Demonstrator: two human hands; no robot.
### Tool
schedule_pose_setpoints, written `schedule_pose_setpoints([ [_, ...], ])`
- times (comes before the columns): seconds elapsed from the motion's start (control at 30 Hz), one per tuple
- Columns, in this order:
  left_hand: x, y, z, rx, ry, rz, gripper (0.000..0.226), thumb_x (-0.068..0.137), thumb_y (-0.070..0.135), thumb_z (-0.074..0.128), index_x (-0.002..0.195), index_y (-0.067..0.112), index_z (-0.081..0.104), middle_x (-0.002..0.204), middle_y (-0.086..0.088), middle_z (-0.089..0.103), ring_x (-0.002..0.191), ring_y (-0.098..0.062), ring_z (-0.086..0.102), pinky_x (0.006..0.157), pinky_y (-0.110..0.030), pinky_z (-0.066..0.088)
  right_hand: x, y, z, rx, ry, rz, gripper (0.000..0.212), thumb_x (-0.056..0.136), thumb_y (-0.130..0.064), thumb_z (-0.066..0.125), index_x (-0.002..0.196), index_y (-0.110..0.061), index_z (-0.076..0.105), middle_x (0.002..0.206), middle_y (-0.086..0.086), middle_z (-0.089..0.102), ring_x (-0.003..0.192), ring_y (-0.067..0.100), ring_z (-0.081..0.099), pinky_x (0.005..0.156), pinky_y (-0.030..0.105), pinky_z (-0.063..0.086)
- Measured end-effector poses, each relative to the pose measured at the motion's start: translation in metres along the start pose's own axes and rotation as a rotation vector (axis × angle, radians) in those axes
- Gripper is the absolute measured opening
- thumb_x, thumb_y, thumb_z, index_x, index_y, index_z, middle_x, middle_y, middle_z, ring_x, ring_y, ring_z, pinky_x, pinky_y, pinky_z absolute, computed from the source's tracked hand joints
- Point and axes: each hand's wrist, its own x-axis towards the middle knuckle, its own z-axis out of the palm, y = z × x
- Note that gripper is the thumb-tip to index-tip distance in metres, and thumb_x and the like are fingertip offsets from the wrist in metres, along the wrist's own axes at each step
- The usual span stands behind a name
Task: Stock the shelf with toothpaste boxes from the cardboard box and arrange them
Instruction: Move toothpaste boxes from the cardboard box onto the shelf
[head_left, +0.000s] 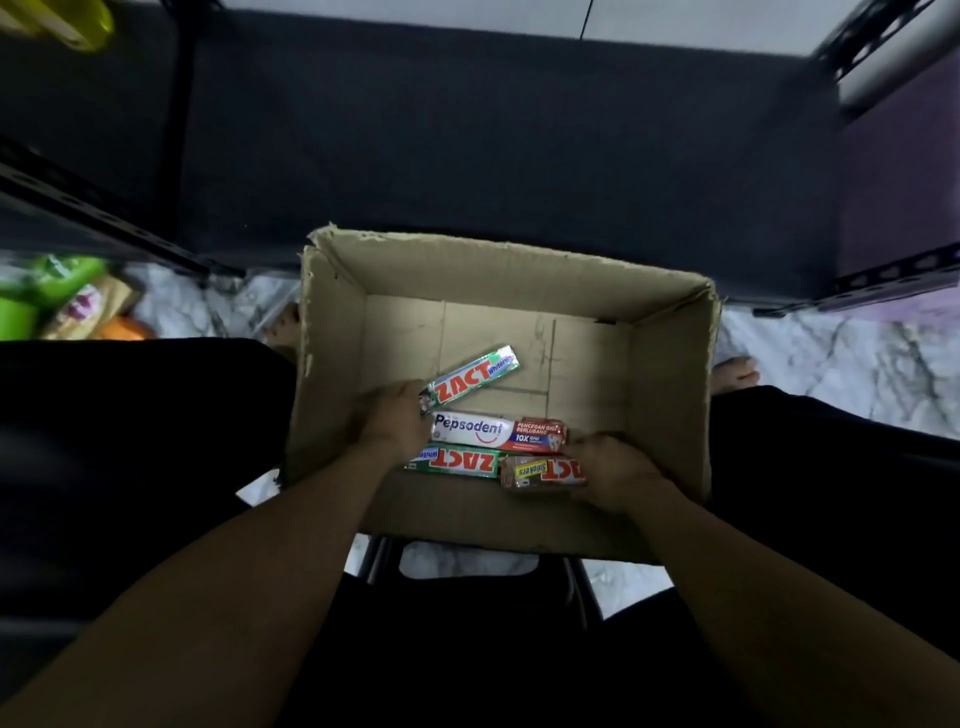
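In the cardboard box (670, 395), the left hand (395, 421) grips the tilted Zact Whitening box (475, 374), hiding its end; the right hand (618, 470) clasps the Zact Smokers box (540, 472), covering its right end.

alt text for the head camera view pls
Two hands reach into an open cardboard box: the left hand grips an angled green toothpaste box, the right hand grips a brown box. A white and red box and a second green box lie flat between them; a dark shelf stands behind.
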Motion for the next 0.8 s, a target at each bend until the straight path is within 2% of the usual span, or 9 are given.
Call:
schedule_pose_setpoints([
  [0.1, 0.003, -0.002, 0.004, -0.052, 0.006, -0.052, 0.044, 0.091, 0.019, 0.065, 0.132, 0.012, 0.051, 0.13, -0.012, 0.056, 0.112, -0.029, 0.058, 0.094, -0.043, 0.052, 0.004, -0.003, 0.008, -0.057, 0.016, 0.001, 0.06, 0.091, -0.052, 0.057, 0.143, -0.026, 0.042, 0.139, 0.007, 0.053, 0.122, 0.026, 0.053, 0.102, 0.038, 0.046],
  [0.23, 0.009, -0.002, 0.004, -0.094, 0.001, -0.113, 0.033, 0.093, 0.024, 0.063, 0.122, 0.016, 0.049, 0.122, -0.013, 0.059, 0.104, -0.028, 0.062, 0.084, -0.043, 0.056, 0.006, 0.001, 0.006, -0.035, 0.059, -0.015, 0.058, 0.092, -0.036, 0.059, 0.146, -0.024, 0.041, 0.141, 0.009, 0.051, 0.124, 0.028, 0.051, 0.104, 0.036, 0.044],
  [0.3, 0.011, 0.0, 0.004, -0.104, -0.004, -0.133, 0.033, 0.092, 0.025, 0.065, 0.119, 0.018, 0.048, 0.12, -0.012, 0.06, 0.103, -0.026, 0.062, 0.083, -0.043, 0.057, 0.006, 0.004, 0.0, 0.002, 0.107, -0.046, 0.056, 0.091, -0.037, 0.061, 0.144, -0.023, 0.046, 0.138, 0.009, 0.054, 0.121, 0.029, 0.052, 0.102, 0.035, 0.045],
  [0.47, 0.014, 0.001, 0.004, -0.1, -0.023, -0.155, 0.031, 0.093, 0.022, 0.065, 0.118, 0.016, 0.048, 0.117, -0.013, 0.063, 0.102, -0.026, 0.064, 0.082, -0.042, 0.058, 0.01, 0.008, -0.008, 0.301, 0.181, -0.049, 0.052, 0.094, -0.05, 0.056, 0.14, -0.027, 0.051, 0.124, 0.007, 0.065, 0.107, 0.025, 0.062, 0.091, 0.035, 0.05],
  [0.6, 0.015, -0.003, 0.004, -0.092, -0.035, -0.137, 0.032, 0.091, 0.025, 0.068, 0.115, 0.016, 0.049, 0.114, -0.012, 0.066, 0.098, -0.025, 0.066, 0.079, -0.043, 0.059, 0.016, 0.003, -0.005, 0.434, 0.222, -0.035, 0.047, 0.096, -0.047, 0.053, 0.138, -0.025, 0.052, 0.128, 0.003, 0.064, 0.113, 0.024, 0.061, 0.095, 0.037, 0.05],
  [0.67, 0.015, -0.003, 0.004, -0.084, -0.039, -0.13, 0.032, 0.09, 0.026, 0.068, 0.114, 0.017, 0.048, 0.113, -0.012, 0.065, 0.096, -0.024, 0.066, 0.077, -0.043, 0.06, 0.018, 0.001, 0.0, 0.428, 0.241, 0.012, 0.053, 0.094, -0.051, 0.053, 0.14, -0.023, 0.049, 0.133, 0.005, 0.061, 0.117, 0.025, 0.058, 0.099, 0.037, 0.048],
  [0.73, 0.015, -0.004, 0.002, -0.072, -0.054, -0.131, 0.033, 0.091, 0.026, 0.067, 0.114, 0.017, 0.045, 0.112, -0.011, 0.062, 0.097, -0.024, 0.065, 0.078, -0.043, 0.059, 0.014, 0.0, 0.006, 0.429, 0.224, 0.044, 0.064, 0.089, -0.052, 0.061, 0.144, -0.022, 0.045, 0.138, 0.006, 0.056, 0.121, 0.027, 0.054, 0.102, 0.037, 0.046],
  [0.8, 0.017, -0.004, 0.001, -0.046, -0.072, -0.132, 0.031, 0.091, 0.026, 0.066, 0.111, 0.017, 0.045, 0.111, -0.009, 0.06, 0.098, -0.025, 0.063, 0.08, -0.044, 0.058, 0.009, 0.001, 0.013, 0.424, 0.158, 0.055, 0.079, 0.083, -0.042, 0.073, 0.149, -0.022, 0.034, 0.143, 0.009, 0.048, 0.125, 0.029, 0.052, 0.103, 0.035, 0.044],
])
